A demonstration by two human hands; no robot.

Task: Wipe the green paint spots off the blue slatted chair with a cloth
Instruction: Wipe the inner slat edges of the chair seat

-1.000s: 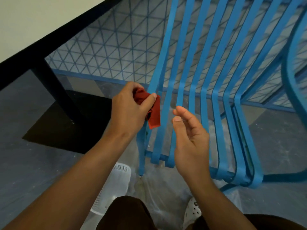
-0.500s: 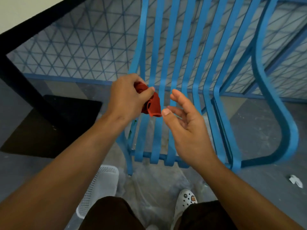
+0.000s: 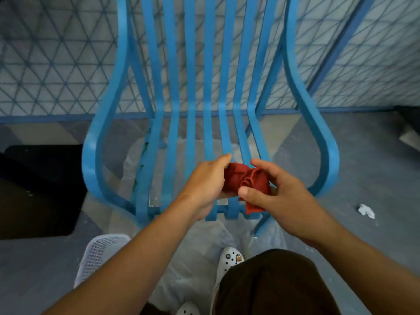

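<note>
While bunched between both hands, red cloth (image 3: 244, 180) held just above the front edge of the seat of the blue slatted chair (image 3: 191, 123). Left hand (image 3: 205, 185) wrapped round one end, fingers curled over the top. Right hand (image 3: 279, 196) pinching the other end, thumb pressed on the fold, a corner dangling below. Looks like refolding for a fresh face, not wiping: cloth off the slats altogether right now. Chair squarely ahead, seat slats running from the hands toward the upright back, mesh fence (image 3: 56, 64) behind. Dark green flecks (image 3: 145, 146) showing along the inner edge of the seat slat second from the left, more lower down on the same slat, well apart from the cloth. So, judging by that, wiping unfinished, at least that slat left to do. Whitish scuffs near the front rail too, colour hard to call. Other slats apparently clean, though too blurred to swear to. Plastic sheet (image 3: 200, 251) under the chair, white basket (image 3: 100, 253) by the left foot.
</note>
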